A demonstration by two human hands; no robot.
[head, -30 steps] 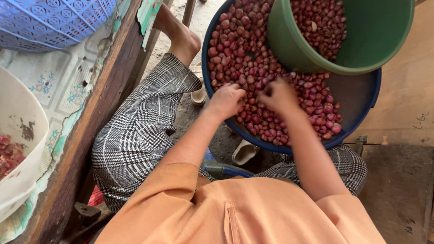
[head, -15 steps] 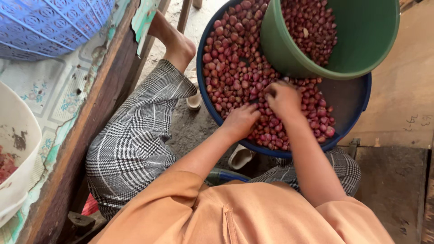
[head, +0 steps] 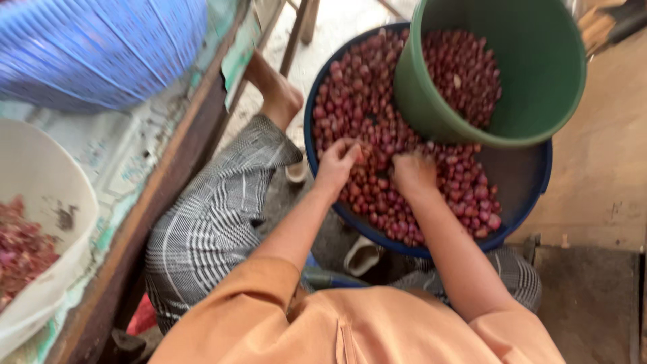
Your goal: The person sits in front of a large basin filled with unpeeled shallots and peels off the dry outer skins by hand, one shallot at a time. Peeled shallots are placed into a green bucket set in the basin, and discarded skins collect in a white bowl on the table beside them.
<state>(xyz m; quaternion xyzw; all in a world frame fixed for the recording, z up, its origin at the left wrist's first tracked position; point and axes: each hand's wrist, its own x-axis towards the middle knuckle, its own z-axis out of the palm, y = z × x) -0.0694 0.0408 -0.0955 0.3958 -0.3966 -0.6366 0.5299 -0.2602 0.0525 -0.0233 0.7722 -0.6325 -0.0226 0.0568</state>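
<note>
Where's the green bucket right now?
In the head view, the green bucket sits upper right, tilted inside the far side of the blue basin, just beyond the right hand.

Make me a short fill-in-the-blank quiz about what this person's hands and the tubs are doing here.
1. Both hands, left hand and right hand, rest in a pile of small ____ shallots.
2. The shallots lie in a wide ____ basin.
3. A ____ bucket leans tilted inside the basin.
4. The person's trousers are ____ in pattern.

Missing words: red; blue; green; checked
</note>
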